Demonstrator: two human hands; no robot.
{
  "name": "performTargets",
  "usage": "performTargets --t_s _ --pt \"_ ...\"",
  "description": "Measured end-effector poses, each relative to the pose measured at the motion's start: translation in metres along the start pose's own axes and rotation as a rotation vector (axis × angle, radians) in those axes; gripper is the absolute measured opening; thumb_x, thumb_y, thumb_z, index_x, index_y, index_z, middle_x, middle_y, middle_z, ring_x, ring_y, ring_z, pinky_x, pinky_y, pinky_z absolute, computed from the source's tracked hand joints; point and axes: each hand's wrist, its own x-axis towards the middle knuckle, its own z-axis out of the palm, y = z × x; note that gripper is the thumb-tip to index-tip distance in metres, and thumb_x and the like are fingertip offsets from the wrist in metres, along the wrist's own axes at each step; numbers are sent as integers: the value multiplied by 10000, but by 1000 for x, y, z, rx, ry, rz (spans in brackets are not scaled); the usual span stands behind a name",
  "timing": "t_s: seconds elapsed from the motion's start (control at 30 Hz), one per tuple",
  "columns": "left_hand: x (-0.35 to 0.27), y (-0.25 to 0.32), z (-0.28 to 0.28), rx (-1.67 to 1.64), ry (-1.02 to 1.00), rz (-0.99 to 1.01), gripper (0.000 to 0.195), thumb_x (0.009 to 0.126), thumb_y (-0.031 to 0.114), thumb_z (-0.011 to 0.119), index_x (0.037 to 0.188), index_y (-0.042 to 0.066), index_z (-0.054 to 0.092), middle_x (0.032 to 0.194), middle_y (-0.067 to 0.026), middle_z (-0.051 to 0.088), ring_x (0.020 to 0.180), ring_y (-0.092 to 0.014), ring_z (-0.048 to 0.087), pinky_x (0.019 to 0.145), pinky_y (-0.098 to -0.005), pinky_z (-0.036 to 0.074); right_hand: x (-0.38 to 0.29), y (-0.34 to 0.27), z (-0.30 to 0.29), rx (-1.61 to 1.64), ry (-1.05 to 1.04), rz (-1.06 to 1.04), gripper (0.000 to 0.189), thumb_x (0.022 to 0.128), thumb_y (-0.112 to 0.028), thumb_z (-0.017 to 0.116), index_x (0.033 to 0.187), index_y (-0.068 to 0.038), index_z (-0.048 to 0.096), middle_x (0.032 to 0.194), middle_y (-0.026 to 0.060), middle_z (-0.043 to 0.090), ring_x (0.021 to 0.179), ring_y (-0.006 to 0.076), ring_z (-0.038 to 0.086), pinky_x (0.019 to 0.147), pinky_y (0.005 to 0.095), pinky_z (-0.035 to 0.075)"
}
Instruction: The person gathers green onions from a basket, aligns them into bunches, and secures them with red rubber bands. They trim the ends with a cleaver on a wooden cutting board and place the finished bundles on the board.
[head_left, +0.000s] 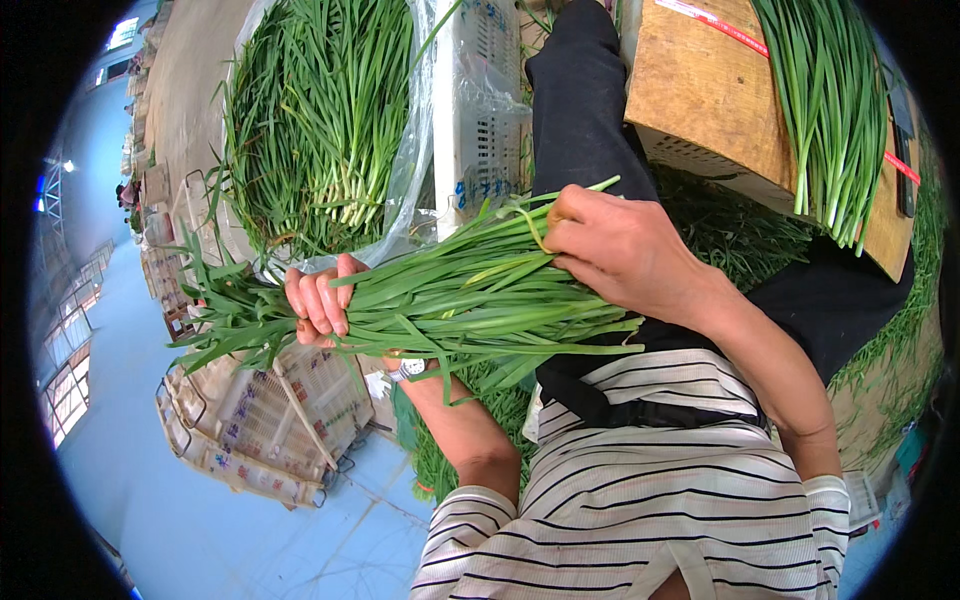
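Note:
A thick bunch of long green leafy stalks, like garlic chives (465, 300), lies across in front of my lap. My left hand (324, 300) is closed around its leafy end, with the leaf tips fanning out beyond the fist. My right hand (607, 244) is at the stem end, its fingertips pinching a thin yellowish leaf at the bunch's upper edge. Another sheaf of green stalks (832, 112) rests on a wooden board (705, 82) at the upper right, beside a dark-handled tool (904, 165), perhaps a knife.
A plastic-lined container of loose stalks (322, 120) stands at upper left, next to a white perforated crate (480, 112). A pale plastic crate (262, 420) sits on the blue floor (300, 547) at lower left. Leaf scraps (727, 232) lie below the board.

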Motion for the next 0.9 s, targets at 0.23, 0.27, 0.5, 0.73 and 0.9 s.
performTargets --t_s 0.23,0.27,0.5,0.73,0.9 --pt "1 -3 -5 -1 -44 -20 235 764 56 659 805 119 437 606 32 532 527 -95 533 699 -284 385 -24 -9 -2 426 172 282 131 754 16 702 842 13 604 766 71 594 639 162 558 564 282 446" --pt "1 -3 -5 13 -59 -19 226 768 58 652 829 107 440 626 24 540 538 -107 543 713 -295 378 -25 -12 -5 459 197 324 133 752 26 698 846 15 604 769 70 597 638 146 556 559 275 444" --pt "4 -4 -5 -4 -66 -23 221 813 84 654 856 116 440 640 30 542 574 -95 567 736 -295 400 -50 -10 -30 706 407 615 14 915 -24 557 926 -22 548 834 71 621 634 89 557 593 219 461" --pt "-1 -2 -4 -11 5 -9 217 808 59 644 845 124 440 620 44 537 558 -82 539 731 -280 387 -144 22 -63 149 433 835 127 890 -41 601 999 22 589 787 81 620 645 137 575 592 274 453" --pt "4 -7 -8 -16 -24 -29 232 795 63 658 816 134 438 600 49 537 543 -70 530 730 -257 385 -100 -30 -68 -318 399 631 236 783 30 675 1012 15 620 827 129 606 686 229 600 635 332 481"
